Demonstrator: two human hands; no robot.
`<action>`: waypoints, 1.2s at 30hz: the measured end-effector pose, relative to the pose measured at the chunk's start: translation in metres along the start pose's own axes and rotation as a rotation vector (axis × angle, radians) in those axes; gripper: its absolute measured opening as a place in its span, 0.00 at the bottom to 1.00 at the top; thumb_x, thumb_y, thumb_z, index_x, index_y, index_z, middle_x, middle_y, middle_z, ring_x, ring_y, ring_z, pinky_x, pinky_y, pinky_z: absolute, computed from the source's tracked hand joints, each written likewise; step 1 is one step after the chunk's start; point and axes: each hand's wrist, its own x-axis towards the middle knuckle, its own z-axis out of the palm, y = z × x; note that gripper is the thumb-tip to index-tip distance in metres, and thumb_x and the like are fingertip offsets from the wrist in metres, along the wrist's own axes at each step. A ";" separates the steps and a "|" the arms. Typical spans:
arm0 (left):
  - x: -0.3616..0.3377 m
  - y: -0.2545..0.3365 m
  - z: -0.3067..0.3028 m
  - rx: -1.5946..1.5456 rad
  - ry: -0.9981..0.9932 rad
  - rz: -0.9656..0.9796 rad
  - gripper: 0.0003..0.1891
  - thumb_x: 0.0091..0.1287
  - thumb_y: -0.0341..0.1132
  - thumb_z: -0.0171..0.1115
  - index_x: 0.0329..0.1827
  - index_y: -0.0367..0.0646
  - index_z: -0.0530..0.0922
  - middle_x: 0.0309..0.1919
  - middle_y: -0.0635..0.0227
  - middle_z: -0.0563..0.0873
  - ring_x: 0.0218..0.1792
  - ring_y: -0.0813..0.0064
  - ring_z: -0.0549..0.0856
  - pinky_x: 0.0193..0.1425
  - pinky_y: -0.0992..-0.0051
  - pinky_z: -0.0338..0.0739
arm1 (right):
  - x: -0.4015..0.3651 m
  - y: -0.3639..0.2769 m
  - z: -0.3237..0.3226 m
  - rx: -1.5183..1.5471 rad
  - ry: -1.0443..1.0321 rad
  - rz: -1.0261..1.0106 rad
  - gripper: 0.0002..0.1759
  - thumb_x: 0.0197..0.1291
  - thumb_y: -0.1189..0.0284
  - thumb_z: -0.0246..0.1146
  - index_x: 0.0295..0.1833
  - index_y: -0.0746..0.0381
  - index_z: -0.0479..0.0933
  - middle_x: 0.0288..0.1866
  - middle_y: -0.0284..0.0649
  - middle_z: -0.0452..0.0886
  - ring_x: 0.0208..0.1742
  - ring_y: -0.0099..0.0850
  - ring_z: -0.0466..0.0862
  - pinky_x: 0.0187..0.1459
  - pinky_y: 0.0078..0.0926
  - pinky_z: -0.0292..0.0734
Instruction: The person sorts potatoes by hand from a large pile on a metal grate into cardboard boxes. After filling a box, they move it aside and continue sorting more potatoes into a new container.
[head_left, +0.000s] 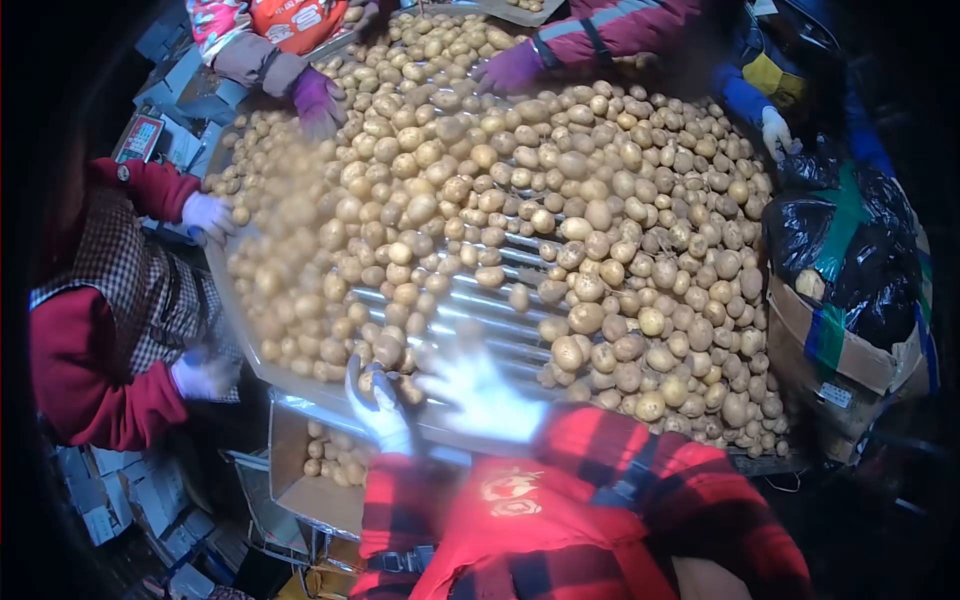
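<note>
Both my hands wear white gloves at the near edge of a sorting table of slatted metal bars (490,320) heaped with potatoes (665,240). My left hand (385,418) is at the near edge, its fingers curved around a potato (367,382), with more potatoes right beside it. Just to its right, my right hand (480,392) is smeared by motion over the bare bars. Its fingers look stretched out and apart, and I see nothing in them.
A cardboard box (290,462) with potatoes stands below the near left edge. At the right is a carton (845,355) with a black plastic bag (870,260). Co-workers' gloved hands, purple (318,100) and white (207,215), are around the table. A scale (140,138) sits at left.
</note>
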 end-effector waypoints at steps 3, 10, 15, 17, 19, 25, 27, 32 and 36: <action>0.003 -0.005 -0.004 -0.069 0.003 -0.079 0.32 0.72 0.47 0.69 0.73 0.41 0.68 0.54 0.59 0.81 0.47 0.70 0.83 0.49 0.72 0.82 | -0.042 0.066 -0.049 -0.174 0.133 0.264 0.24 0.51 0.69 0.66 0.57 0.56 0.79 0.56 0.45 0.81 0.54 0.44 0.80 0.57 0.48 0.72; 0.013 0.019 -0.038 -0.300 -0.148 -0.368 0.32 0.76 0.61 0.54 0.69 0.44 0.72 0.45 0.64 0.83 0.33 0.80 0.82 0.30 0.83 0.74 | -0.209 0.088 -0.137 -0.617 0.318 0.629 0.31 0.58 0.65 0.68 0.68 0.57 0.74 0.78 0.46 0.67 0.75 0.47 0.66 0.78 0.61 0.50; -0.031 0.011 -0.107 -0.331 -0.138 -0.501 0.27 0.78 0.60 0.49 0.61 0.45 0.76 0.42 0.65 0.85 0.30 0.79 0.80 0.24 0.83 0.69 | -0.201 0.042 -0.122 -0.508 0.237 0.594 0.33 0.52 0.65 0.67 0.68 0.55 0.75 0.75 0.44 0.71 0.74 0.45 0.68 0.78 0.62 0.50; -0.054 0.008 -0.128 -0.246 -0.016 -0.451 0.28 0.78 0.61 0.49 0.61 0.45 0.77 0.42 0.64 0.84 0.29 0.76 0.79 0.25 0.83 0.68 | -0.184 0.050 -0.114 -0.455 0.260 0.527 0.35 0.54 0.63 0.66 0.71 0.54 0.73 0.72 0.44 0.73 0.71 0.43 0.71 0.76 0.66 0.49; -0.060 0.007 -0.147 -0.350 -0.039 -0.558 0.28 0.78 0.61 0.50 0.61 0.44 0.77 0.45 0.63 0.84 0.36 0.71 0.82 0.28 0.82 0.70 | -0.146 0.069 -0.102 -0.525 0.152 0.536 0.36 0.60 0.59 0.65 0.74 0.55 0.70 0.70 0.47 0.73 0.69 0.43 0.72 0.77 0.66 0.48; -0.093 0.035 -0.121 -0.316 -0.041 -0.504 0.21 0.78 0.52 0.55 0.59 0.45 0.78 0.50 0.63 0.84 0.50 0.67 0.84 0.43 0.75 0.82 | -0.030 0.094 -0.063 -0.630 -0.199 0.735 0.28 0.53 0.52 0.70 0.57 0.54 0.78 0.43 0.39 0.88 0.45 0.37 0.87 0.50 0.42 0.74; -0.108 0.062 -0.103 -0.635 -0.023 -0.731 0.17 0.78 0.49 0.56 0.56 0.46 0.78 0.51 0.64 0.85 0.51 0.67 0.84 0.44 0.74 0.83 | -0.041 0.100 -0.065 -0.530 -0.034 0.524 0.25 0.52 0.56 0.69 0.55 0.55 0.79 0.44 0.41 0.88 0.48 0.39 0.88 0.46 0.41 0.75; -0.135 0.053 -0.116 -0.995 -0.272 -0.856 0.19 0.80 0.41 0.53 0.68 0.43 0.74 0.64 0.60 0.81 0.62 0.64 0.81 0.58 0.65 0.78 | -0.061 0.070 -0.099 0.455 0.344 0.822 0.31 0.48 0.67 0.77 0.58 0.62 0.77 0.53 0.45 0.84 0.49 0.38 0.86 0.52 0.37 0.83; -0.124 0.042 -0.148 0.014 -0.256 -0.298 0.23 0.79 0.41 0.57 0.73 0.41 0.71 0.67 0.61 0.77 0.61 0.68 0.79 0.63 0.66 0.75 | -0.058 -0.018 -0.128 1.251 0.121 0.912 0.28 0.56 0.64 0.73 0.60 0.63 0.75 0.45 0.38 0.81 0.39 0.27 0.82 0.37 0.26 0.80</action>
